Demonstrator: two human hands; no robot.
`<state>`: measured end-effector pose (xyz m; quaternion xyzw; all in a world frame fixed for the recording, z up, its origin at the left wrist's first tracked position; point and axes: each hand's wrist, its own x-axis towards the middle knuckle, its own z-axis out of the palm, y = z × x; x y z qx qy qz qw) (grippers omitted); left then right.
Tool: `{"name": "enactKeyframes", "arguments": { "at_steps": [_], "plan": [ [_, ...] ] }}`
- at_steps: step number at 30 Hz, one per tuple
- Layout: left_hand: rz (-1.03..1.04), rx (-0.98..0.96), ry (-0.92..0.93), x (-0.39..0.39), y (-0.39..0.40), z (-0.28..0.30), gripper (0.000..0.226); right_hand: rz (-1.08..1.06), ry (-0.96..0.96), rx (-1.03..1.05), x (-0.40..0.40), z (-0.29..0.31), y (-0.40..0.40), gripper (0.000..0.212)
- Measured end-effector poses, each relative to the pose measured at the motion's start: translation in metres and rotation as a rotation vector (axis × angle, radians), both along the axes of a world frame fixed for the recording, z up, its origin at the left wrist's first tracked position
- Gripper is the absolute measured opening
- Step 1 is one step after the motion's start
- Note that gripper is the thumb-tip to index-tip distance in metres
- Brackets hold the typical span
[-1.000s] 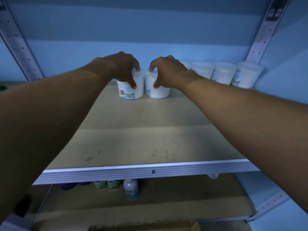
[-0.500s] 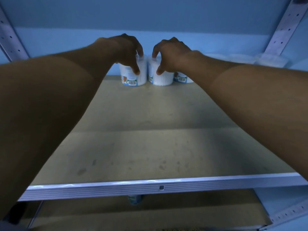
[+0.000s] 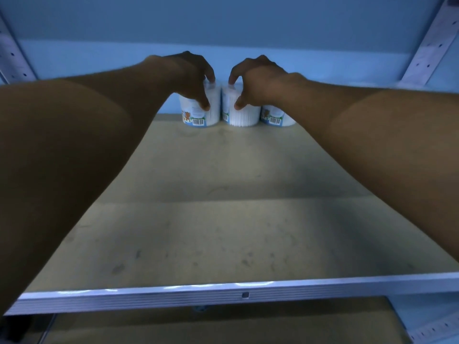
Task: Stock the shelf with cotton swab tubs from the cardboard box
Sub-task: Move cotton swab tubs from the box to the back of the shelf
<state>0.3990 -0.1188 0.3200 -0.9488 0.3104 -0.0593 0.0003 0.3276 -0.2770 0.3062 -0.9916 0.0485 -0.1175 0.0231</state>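
Observation:
Two white cotton swab tubs stand side by side at the back of the tan shelf board [image 3: 223, 219], against the blue wall. My left hand [image 3: 191, 75] grips the left tub [image 3: 198, 115] from above, thumb on its front. My right hand [image 3: 258, 80] holds the middle tub [image 3: 239, 115] the same way. A third tub [image 3: 277, 116] stands just right of it, mostly hidden behind my right wrist. The cardboard box is out of view.
The shelf's metal front rail [image 3: 243, 294] runs across the bottom. Perforated uprights stand at the far left [image 3: 12, 58] and far right [image 3: 432, 43]. A lower shelf board [image 3: 223, 326] shows beneath the rail.
The camera has moved closer and higher over the shelf. Both hands stay on their tubs at the back wall; the tubs further right have dropped behind my right arm.

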Motion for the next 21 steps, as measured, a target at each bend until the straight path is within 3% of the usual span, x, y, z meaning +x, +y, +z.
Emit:
{"name": "enactKeyframes", "arguments": {
  "at_steps": [7,21],
  "plan": [
    [0.036,-0.083,0.013,-0.013,0.008,0.000,0.088,0.034,-0.044,0.091,-0.017,0.000,0.000,0.075],
    [-0.025,-0.159,0.055,-0.135,0.071,0.027,0.075,0.074,-0.046,0.161,-0.138,0.030,0.042,0.072]
  ]
}}
